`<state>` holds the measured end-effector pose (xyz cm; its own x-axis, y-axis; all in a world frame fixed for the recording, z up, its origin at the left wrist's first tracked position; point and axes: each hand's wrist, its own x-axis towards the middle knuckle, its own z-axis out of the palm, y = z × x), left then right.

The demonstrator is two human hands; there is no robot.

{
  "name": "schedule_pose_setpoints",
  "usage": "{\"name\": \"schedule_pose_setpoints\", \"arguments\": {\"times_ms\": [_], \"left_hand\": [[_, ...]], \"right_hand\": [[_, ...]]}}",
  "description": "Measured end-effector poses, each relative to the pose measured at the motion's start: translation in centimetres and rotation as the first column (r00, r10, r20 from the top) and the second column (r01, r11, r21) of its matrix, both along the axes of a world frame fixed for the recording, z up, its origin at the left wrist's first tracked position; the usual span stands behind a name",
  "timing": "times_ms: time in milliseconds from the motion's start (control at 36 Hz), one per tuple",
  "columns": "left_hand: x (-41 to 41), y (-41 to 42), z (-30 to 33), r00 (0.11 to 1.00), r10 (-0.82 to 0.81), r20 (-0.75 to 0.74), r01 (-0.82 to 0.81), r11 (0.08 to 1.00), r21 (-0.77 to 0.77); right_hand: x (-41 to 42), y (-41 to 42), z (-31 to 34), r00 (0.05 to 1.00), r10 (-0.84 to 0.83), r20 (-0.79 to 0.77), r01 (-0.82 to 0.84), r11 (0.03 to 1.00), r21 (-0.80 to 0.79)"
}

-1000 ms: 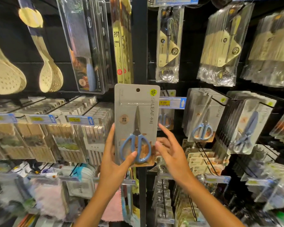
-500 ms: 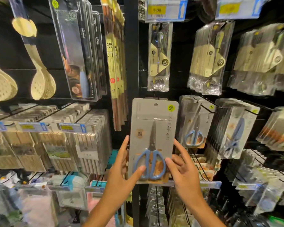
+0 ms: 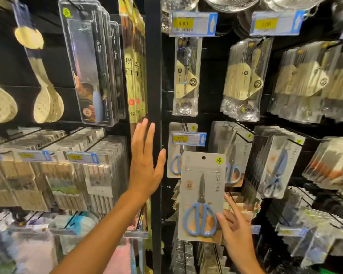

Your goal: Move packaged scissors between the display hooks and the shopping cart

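Observation:
A grey card pack of blue-handled scissors [image 3: 201, 196] is held upright in front of the display, just below a hook with a blue price tag [image 3: 189, 138]. My right hand [image 3: 234, 232] grips the pack's lower right edge, thumb on the front. My left hand [image 3: 145, 165] is off the pack, fingers spread, raised before the black upright post [image 3: 153, 76]. Another scissors pack [image 3: 175, 155] hangs behind the price tag, and more scissors packs [image 3: 275, 165] hang on hooks to the right. No shopping cart is in view.
Packaged knives [image 3: 91, 66] and pale slotted spoons [image 3: 46, 95] hang at upper left. Rows of boxed items with price tags [image 3: 81, 157] fill the left shelf. Bagged utensils [image 3: 244, 80] hang at upper right. Cloths and small packs crowd the lower hooks.
My left hand has let go of the scissors pack and risen to the left with fingers spread. The pack, now held only by my right hand, sits lower right in view.

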<state>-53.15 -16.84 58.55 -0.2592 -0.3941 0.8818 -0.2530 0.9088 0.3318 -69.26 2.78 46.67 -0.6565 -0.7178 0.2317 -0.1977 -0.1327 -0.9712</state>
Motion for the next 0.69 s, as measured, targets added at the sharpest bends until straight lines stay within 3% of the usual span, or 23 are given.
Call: {"name": "schedule_pose_setpoints", "arguments": {"times_ms": [694], "left_hand": [[-0.2,-1.9,-1.1,0.998,-0.024,0.065,0.023,1.000,0.020]], "right_hand": [[0.5,-6.0,3.6,0.992,0.063,-0.105,-0.075,0.991,-0.112]]}}
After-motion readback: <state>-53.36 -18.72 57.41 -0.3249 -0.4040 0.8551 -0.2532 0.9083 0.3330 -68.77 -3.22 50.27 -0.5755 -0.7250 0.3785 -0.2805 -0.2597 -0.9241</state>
